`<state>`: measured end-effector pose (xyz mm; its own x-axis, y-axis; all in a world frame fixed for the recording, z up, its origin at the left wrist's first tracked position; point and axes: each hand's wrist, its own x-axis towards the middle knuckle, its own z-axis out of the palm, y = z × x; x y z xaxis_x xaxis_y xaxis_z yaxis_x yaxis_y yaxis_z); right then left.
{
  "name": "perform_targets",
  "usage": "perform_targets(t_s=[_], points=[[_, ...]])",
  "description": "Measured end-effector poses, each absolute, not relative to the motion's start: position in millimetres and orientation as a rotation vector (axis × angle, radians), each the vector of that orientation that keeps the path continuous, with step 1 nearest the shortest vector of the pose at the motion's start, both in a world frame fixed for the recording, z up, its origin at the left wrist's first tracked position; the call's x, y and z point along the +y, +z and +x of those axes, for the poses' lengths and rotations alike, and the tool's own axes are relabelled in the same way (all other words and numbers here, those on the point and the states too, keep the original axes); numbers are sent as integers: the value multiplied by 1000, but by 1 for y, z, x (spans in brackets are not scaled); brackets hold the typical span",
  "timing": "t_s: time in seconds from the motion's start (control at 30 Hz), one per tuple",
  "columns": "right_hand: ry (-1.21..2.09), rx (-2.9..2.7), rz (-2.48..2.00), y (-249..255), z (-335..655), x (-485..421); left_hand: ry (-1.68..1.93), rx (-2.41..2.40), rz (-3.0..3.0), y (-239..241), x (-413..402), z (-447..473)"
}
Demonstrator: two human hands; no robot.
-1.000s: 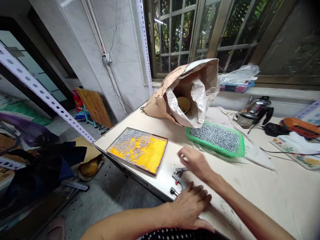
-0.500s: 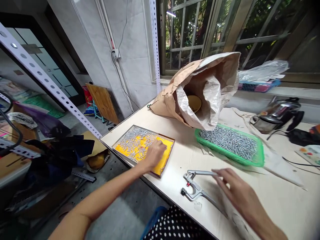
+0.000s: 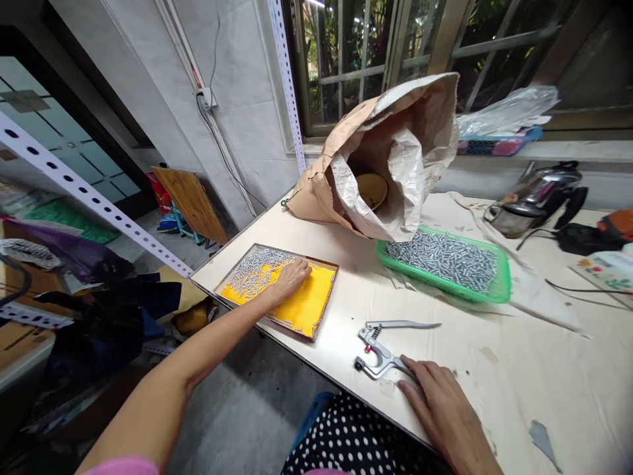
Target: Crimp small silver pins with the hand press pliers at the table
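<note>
My left hand [image 3: 288, 278] lies palm down in the yellow-bottomed tray [image 3: 316, 311], its fingers on the heap of small silver metal pieces [image 3: 251, 272] at the tray's far left. My right hand [image 3: 440, 404] rests flat near the table's front edge, over the lower handle of the metal hand pliers [image 3: 380, 344]. The pliers lie open on the table, upper handle pointing right. A green basket [image 3: 503, 284] full of the same silver pieces stands behind the pliers.
A large crumpled brown paper sack [image 3: 395, 152] lies open behind the tray and basket, a yellow dish inside. A kettle [image 3: 524, 204] and cables sit at the back right. A perforated metal rail [image 3: 89, 198] crosses on the left, above floor clutter.
My left hand left the pliers, reached into the yellow tray and slid left onto the silver pieces. My right hand drew back from the basket and settled on the pliers' lower handle.
</note>
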<state>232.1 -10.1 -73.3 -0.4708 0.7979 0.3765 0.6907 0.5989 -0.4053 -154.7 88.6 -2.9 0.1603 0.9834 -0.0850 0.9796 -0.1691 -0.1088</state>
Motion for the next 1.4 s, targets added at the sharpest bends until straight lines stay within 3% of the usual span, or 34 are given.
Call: perform_targets(t_s=[0.23, 0.4, 0.5, 0.73, 1.0, 1.4], points=[[205, -2386, -1288, -54, 220, -10, 188, -1874, -2466, 4, 97, -160], [190, -2408, -1358, -53, 219, -6, -411, -1988, -2542, 19, 74, -121], [202, -2428, -1381, -51, 219, -4, -774, -2302, -2669, 24, 38, -74], [146, -2507, -1409, -45, 217, 0, -1097, -3237, -2455, -5, 5, -13], [104, -2522, -1421, -46, 218, 1, -1026, -3578, -2254, -8, 14, -8], [93, -2524, -1423, -47, 217, 2, -522, -3517, -2418, -1, 25, -3]])
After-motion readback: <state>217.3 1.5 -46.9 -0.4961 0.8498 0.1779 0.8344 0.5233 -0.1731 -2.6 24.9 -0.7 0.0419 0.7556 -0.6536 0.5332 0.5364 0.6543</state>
